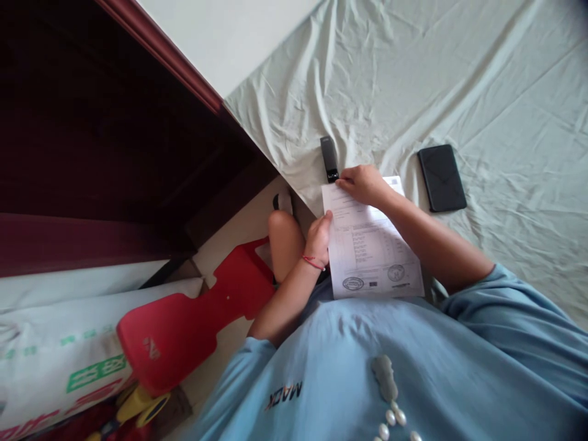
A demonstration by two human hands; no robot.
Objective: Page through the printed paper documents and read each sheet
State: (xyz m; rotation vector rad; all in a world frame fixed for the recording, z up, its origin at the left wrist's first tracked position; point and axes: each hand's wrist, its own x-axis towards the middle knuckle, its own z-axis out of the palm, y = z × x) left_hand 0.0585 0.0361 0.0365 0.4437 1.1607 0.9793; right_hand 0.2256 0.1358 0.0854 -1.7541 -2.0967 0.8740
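A printed sheet of paper (367,251) rests over my lap, with text, a table and dark round stamps near its lower edge. My left hand (318,237), with a red string bracelet on the wrist, grips its left edge, thumb on top. Across the upper part of the sheet lies my right hand (362,184), its fingers closed at the top edge near the left corner. Just beyond those fingertips a small black oblong object (328,156) lies on the bedsheet; its kind is unclear. Whether my fingers touch it I cannot tell.
A pale green bedsheet (427,73) covers the surface ahead. On it, right of my forearm, lies a black flat case (441,177). Dark red furniture (114,135) stands at the left. Below are a red plastic seat (184,331) and white printed sacks (59,349).
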